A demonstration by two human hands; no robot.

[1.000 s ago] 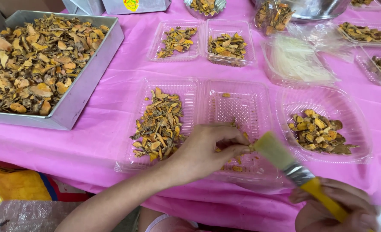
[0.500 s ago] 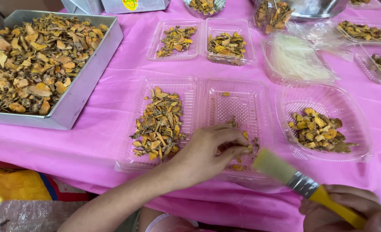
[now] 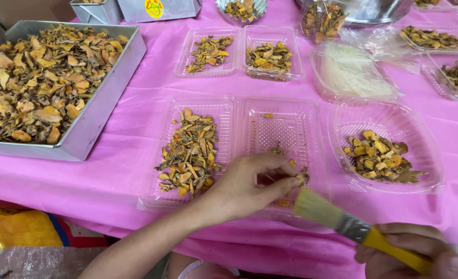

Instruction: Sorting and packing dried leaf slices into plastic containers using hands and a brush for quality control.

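My left hand (image 3: 249, 187) rests in the right half of a clear hinged plastic tray (image 3: 278, 129), its fingertips pinched on a dried yellow-brown slice (image 3: 301, 178). The tray's left half holds a heap of dried slices (image 3: 189, 152). My right hand (image 3: 409, 253) grips the yellow handle of a flat paintbrush (image 3: 342, 219). The pale bristles point left and sit just below my left fingertips, near the tray's front edge.
A large metal pan (image 3: 105, 103) full of dried slices stands at the left. A round clear container (image 3: 389, 155) with a small pile sits to the right. More filled clear trays (image 3: 239, 51) and a metal bowl (image 3: 373, 10) line the back of the pink tablecloth (image 3: 136, 170).
My right hand has drawn the brush down and right, then swung its bristles back toward the tray's front edge. My left hand's fingers have closed onto a slice.
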